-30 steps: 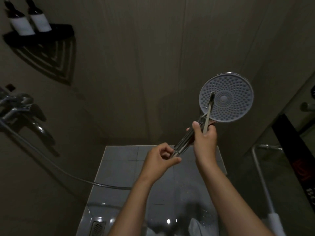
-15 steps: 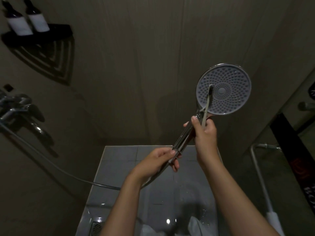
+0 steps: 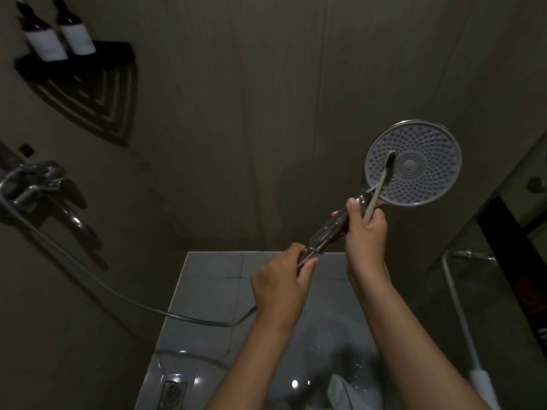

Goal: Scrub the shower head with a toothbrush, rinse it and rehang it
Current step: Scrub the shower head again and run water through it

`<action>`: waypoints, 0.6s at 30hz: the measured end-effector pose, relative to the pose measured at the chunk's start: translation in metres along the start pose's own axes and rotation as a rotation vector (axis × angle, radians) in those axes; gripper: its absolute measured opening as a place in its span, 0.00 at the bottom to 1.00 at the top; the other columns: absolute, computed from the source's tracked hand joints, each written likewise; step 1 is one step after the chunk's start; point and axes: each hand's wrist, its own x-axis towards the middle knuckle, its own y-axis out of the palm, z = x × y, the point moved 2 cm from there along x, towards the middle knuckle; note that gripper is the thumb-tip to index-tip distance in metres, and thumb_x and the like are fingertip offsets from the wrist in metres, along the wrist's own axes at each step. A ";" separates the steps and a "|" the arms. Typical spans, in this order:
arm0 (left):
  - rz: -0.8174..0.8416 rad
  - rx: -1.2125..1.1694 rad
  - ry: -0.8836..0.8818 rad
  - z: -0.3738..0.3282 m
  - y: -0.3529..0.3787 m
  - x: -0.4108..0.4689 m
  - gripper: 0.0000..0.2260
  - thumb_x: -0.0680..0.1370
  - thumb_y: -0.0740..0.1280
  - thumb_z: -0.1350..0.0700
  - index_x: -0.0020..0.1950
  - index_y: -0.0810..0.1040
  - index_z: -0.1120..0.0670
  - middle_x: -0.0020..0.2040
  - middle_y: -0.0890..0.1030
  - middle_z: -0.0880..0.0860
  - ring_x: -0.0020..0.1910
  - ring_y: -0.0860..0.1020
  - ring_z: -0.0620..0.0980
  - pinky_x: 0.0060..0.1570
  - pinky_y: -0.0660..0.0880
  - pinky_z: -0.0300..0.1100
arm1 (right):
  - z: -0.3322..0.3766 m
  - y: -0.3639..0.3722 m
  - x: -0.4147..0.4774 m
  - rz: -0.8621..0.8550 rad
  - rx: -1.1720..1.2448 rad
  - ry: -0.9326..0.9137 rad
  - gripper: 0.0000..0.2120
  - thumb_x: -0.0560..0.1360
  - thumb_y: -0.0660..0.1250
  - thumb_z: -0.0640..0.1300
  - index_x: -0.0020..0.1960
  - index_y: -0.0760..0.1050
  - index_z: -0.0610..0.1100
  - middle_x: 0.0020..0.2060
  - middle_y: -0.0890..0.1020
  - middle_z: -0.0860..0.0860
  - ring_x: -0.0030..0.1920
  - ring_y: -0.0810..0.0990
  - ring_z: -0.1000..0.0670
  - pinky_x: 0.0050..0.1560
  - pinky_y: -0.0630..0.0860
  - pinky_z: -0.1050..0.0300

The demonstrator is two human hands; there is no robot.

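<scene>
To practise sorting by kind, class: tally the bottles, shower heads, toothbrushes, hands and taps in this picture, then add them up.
bottles: 2
shower head: 1
toothbrush: 1
hands: 2, the left hand and the right hand
tap: 1
total: 7

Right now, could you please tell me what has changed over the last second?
The left hand re-gripped the lower handle end of the shower head, its fingers loosening briefly, then curling round it again. The head itself barely shifted. Unchanged: the right hand holds the toothbrush, bristles on the nozzle face left of centre.
</scene>
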 end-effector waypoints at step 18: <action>0.834 -1.085 -0.262 0.005 -0.009 0.014 0.10 0.83 0.53 0.59 0.47 0.72 0.57 0.32 0.69 0.51 0.30 0.73 0.46 0.39 0.74 0.42 | 0.021 0.003 -0.009 0.205 0.083 -0.029 0.04 0.77 0.65 0.45 0.44 0.72 0.46 0.33 0.83 0.49 0.32 0.81 0.56 0.32 0.76 0.64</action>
